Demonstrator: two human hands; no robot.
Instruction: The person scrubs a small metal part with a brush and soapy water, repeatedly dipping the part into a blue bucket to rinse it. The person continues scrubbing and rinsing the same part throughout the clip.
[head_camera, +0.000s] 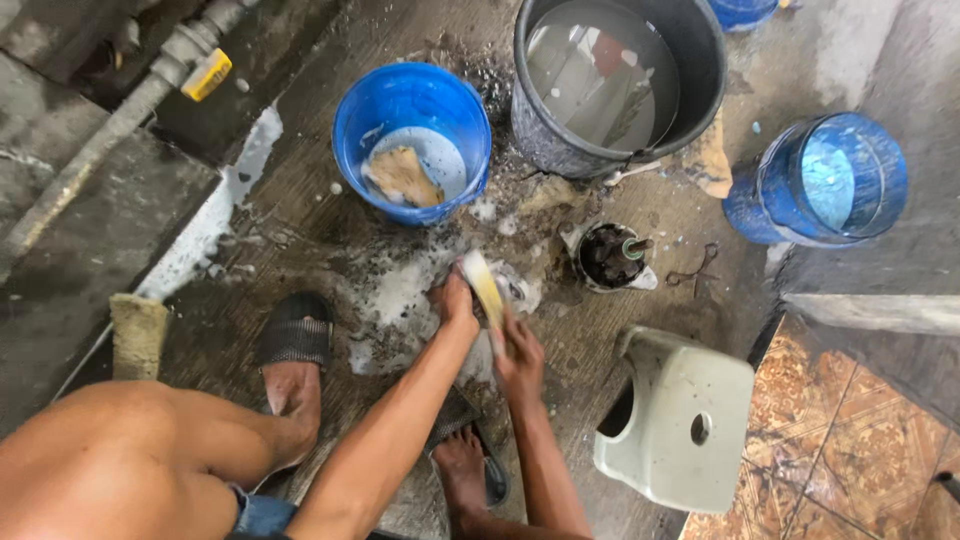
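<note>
On the wet, soapy floor (300, 200) below the blue bucket (411, 140), both hands grip a pale yellowish sponge-like block (486, 288): the left hand (455, 303) closed on its left side, the right hand (519, 355) on its lower edge.

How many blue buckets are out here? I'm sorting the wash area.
3: one blue bucket with a sponge inside at centre, one tipped on its side at right, and one cut off by the top edge. Others may lie out of view.
</note>
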